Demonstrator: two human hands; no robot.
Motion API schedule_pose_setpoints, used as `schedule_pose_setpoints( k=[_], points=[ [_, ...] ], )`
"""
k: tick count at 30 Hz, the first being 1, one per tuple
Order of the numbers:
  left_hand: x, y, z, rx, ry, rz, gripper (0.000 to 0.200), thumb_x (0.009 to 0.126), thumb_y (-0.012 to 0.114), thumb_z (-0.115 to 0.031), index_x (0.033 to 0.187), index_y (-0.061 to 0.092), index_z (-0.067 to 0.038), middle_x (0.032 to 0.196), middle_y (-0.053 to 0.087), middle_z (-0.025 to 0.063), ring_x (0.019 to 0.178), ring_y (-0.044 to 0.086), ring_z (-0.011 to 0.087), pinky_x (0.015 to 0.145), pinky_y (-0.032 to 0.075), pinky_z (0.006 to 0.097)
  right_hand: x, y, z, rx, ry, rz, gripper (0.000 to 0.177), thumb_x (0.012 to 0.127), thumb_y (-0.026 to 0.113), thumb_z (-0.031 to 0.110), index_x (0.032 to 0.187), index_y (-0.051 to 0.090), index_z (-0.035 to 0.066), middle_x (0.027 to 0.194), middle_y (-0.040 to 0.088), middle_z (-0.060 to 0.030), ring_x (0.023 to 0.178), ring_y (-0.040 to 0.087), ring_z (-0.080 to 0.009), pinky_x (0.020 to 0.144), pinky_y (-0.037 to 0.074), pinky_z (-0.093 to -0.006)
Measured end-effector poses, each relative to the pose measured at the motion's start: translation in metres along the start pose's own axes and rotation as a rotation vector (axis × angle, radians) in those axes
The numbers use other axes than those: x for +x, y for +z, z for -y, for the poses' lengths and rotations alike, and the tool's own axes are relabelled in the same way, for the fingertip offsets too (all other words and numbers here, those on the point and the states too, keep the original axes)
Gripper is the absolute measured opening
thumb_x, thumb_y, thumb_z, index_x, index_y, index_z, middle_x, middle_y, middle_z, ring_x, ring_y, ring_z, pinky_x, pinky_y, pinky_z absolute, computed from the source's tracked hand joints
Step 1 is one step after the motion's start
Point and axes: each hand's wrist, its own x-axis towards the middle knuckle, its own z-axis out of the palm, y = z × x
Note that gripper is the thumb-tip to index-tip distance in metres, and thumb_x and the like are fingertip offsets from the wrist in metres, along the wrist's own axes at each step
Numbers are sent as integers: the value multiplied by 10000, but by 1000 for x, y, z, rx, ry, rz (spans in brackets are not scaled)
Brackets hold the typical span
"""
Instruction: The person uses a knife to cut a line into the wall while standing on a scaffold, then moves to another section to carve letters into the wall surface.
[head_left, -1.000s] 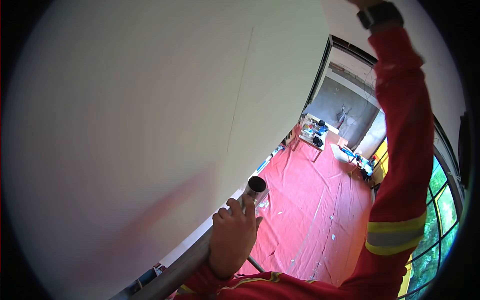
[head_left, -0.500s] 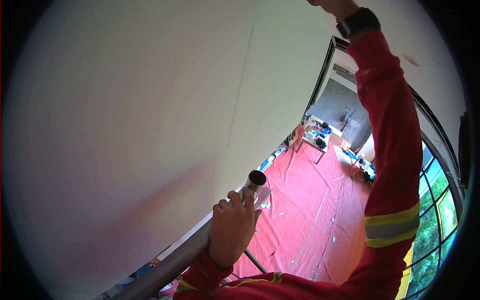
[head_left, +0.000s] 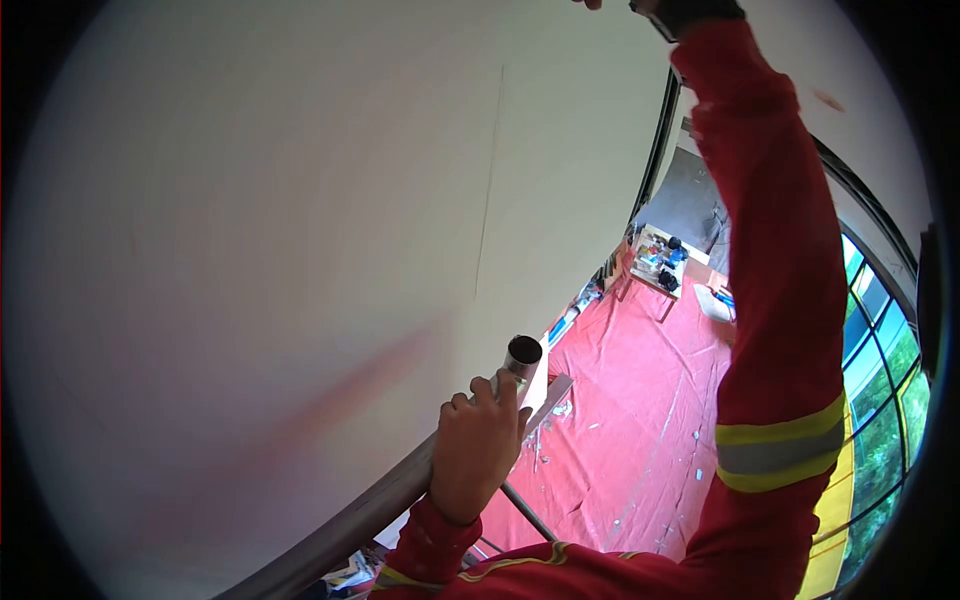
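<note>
My left hand (head_left: 478,450) is wrapped round a grey metal pipe (head_left: 370,510), close to its hollow open end. The pipe slants from the lower left up to the middle of the view, alongside the pale wall (head_left: 300,200). My right arm, in a red sleeve (head_left: 775,250) with a yellow and grey band, reaches straight up on the right. Only a bit of my right hand (head_left: 590,4) shows at the top edge, above a dark wristwatch (head_left: 690,12). What it touches or holds is out of sight.
Far below, a red sheet (head_left: 640,400) with scattered debris covers the floor. A small table (head_left: 655,262) with several items stands near the far grey wall. A thin bar (head_left: 528,512) runs under my left hand. Gridded windows (head_left: 880,400) line the right side.
The view has shifted slightly, so the pipe end and my left hand sit further right. My right hand has moved up and left, mostly out of the frame. My left hand keeps its grip.
</note>
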Motion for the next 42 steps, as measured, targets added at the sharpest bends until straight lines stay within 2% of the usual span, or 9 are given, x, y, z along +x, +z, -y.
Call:
schedule_pose_setpoints(
  k=[2,5,6,9,13,20,30,35,42],
  points=[
    [0,1,-2,0,4,8,478,940,685,-373,1268,571,-44,931,649,118,744,696,279,689,562,391,43,68,-116,714,-725,-265,320,1050,523,294,1083,677,16,1022,732,-116,778,666,-209,693,558,-413],
    [-1,-2,-2,6,20,10,483,952,674,-375,1276,560,-36,938,643,114,737,688,258,685,555,378,-55,36,-98,467,-492,-182,265,1059,520,271,1078,644,38,910,700,-58,633,585,-145,574,515,-339],
    [-2,-2,-2,6,25,4,483,953,674,-375,1277,560,-36,939,643,115,735,687,261,686,556,381,-91,-9,-74,253,-176,98,315,1074,513,281,1265,580,40,906,677,-48,625,594,-140,540,508,-288],
    [-3,-6,-1,12,25,10,489,950,677,-376,1280,558,-34,943,643,116,727,686,266,684,556,385,-106,14,-84,586,-131,7,424,1086,494,303,1416,479,36,908,649,-49,602,580,-113,507,499,-255],
    [0,-8,-3,12,21,29,491,943,684,-370,1280,558,-35,946,637,115,715,682,263,674,556,382,-86,31,-111,831,-326,89,494,1091,496,306,1486,414,21,898,613,-49,569,524,-69,477,460,-213],
    [1,-5,-2,7,12,-8,472,924,692,-371,1238,578,-37,886,632,114,683,685,288,639,560,402,-103,45,-87,966,-76,-59,435,1091,508,286,1402,531,-17,754,537,14,516,381,-42,421,321,-214],
    [1,-7,-3,33,14,9,494,911,706,-376,1247,576,-39,887,627,109,685,688,280,635,563,393,-96,91,-66,1139,-221,-161,485,1080,540,340,1405,540,-21,734,523,17,525,381,-37,431,335,-203],
    [2,-8,-2,23,20,-11,487,915,702,-366,1250,576,-37,893,638,114,702,695,285,645,572,396,-98,54,-87,863,-140,-142,441,1071,554,323,1376,580,6,777,565,17,526,393,-39,445,356,-187],
    [0,-9,0,-12,14,-16,473,919,694,-346,1260,571,-43,920,648,125,720,702,298,660,576,402,-70,-6,-141,1012,-309,31,353,1029,628,235,1308,644,20,723,564,52,488,357,-23,397,319,-167]
  ],
)
